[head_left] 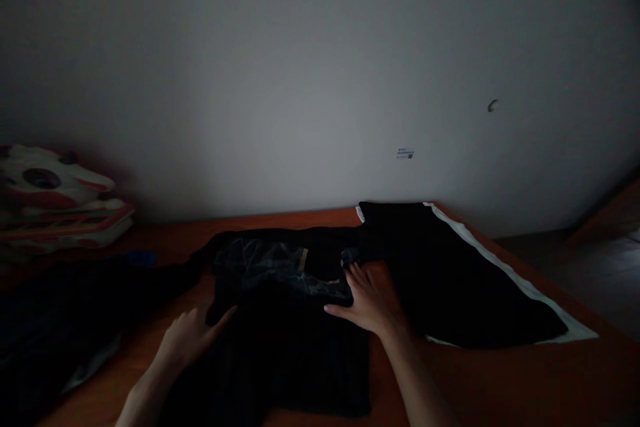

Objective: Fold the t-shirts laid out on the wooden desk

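A black garment (300, 353) is spread out before me, with a dark, pale-veined patterned lining (260, 260) and a small light label showing near its far end. At its left edge lies my left hand (187, 340), thumb stretched out over the cloth; its other fingertips are hard to see in the dark. My right hand (367, 303) touches the right edge beside the patterned part, fingers spread forward and thumb apart, pointing inward. In this dim light, the fabric's folds are mostly lost.
On the orange-brown wooden surface (500, 380), a black cloth with white edging (465, 280) lies at right. Dark clothing (65, 320) is heaped at left, below a white and red animal-shaped toy keyboard (65, 203). A pale wall (310, 93) with a small sticker rises behind.
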`<state>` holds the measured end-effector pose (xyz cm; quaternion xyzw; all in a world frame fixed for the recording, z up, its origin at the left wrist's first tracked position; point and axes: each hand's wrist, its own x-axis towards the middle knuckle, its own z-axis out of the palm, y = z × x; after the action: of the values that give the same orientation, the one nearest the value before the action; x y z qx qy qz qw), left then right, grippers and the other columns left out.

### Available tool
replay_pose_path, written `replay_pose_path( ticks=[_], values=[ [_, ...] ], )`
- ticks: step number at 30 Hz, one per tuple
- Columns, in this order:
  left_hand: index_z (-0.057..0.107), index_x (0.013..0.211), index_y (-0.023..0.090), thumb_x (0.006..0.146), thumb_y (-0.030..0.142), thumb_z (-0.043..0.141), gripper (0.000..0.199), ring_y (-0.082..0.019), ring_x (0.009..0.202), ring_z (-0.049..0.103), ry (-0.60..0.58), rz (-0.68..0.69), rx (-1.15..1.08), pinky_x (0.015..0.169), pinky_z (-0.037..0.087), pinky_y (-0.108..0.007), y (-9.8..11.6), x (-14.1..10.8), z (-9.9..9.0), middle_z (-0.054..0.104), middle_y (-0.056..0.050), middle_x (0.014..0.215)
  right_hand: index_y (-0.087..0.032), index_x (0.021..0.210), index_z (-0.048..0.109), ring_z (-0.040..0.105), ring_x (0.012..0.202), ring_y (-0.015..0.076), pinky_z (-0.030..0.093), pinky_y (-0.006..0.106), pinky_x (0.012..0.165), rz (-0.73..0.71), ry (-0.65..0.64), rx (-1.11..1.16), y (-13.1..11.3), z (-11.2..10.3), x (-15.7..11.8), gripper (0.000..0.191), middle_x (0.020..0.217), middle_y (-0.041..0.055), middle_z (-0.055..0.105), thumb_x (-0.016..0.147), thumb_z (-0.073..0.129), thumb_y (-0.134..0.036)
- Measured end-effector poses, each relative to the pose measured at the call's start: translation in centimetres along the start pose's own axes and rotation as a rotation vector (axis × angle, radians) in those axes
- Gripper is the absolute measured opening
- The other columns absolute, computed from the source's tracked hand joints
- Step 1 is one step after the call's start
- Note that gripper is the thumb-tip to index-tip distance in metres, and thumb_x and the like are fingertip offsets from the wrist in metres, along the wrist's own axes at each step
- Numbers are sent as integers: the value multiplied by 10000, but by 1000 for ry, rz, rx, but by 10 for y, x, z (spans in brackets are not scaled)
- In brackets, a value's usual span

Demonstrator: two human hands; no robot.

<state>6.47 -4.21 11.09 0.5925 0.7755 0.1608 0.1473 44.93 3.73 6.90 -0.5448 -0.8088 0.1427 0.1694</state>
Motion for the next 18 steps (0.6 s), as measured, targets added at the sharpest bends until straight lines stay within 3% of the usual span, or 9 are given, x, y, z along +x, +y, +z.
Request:
replay_pose_path(
  ticks=[3,6,9,12,15,18],
  values=[
    [703,865,266,774,648,531,429,-338,940,746,-79,117,-210,858,558,-419,-5,4,1,800,-84,958,-161,1498,437,285,1507,331,205,546,1213,17,18,-6,10,3,5,869,1603,181,365,837,630,-692],
    [714,1018,251,770,669,554,511,-329,1134,694,39,26,-468,975,547,-417,-4,7,-2,778,-64,1138,-189,1413,523,350,1472,350,204,609,1190,78,169,-44,21,9,11,647,1538,176,467,894,640,-557],
    [707,1087,205,766,691,564,599,-350,1206,656,163,-127,-629,983,562,-438,-9,9,-5,757,-104,1186,-175,1350,550,471,1365,355,345,576,1114,140,374,-66,27,11,14,547,1420,191,552,883,677,-429],
    [724,1051,226,752,658,621,535,-359,1152,687,162,-97,-640,979,573,-462,-22,-2,0,781,-103,1099,-175,1271,585,555,1237,332,459,499,1004,100,487,-20,21,3,5,429,1296,179,599,895,646,-373],
    [658,1248,258,693,597,730,654,-361,1262,617,182,50,-587,1075,500,-497,-36,-28,14,737,-88,1245,-218,1060,661,613,1116,283,476,449,978,-31,419,89,9,-13,-19,232,1124,120,661,962,546,-394],
    [420,1504,313,702,560,744,899,-346,1392,481,221,141,-520,1126,433,-520,-42,-60,26,571,-63,1488,-248,1033,687,624,1115,264,470,429,1007,-144,179,190,2,-29,-51,267,1132,84,678,944,574,-473]
  ],
)
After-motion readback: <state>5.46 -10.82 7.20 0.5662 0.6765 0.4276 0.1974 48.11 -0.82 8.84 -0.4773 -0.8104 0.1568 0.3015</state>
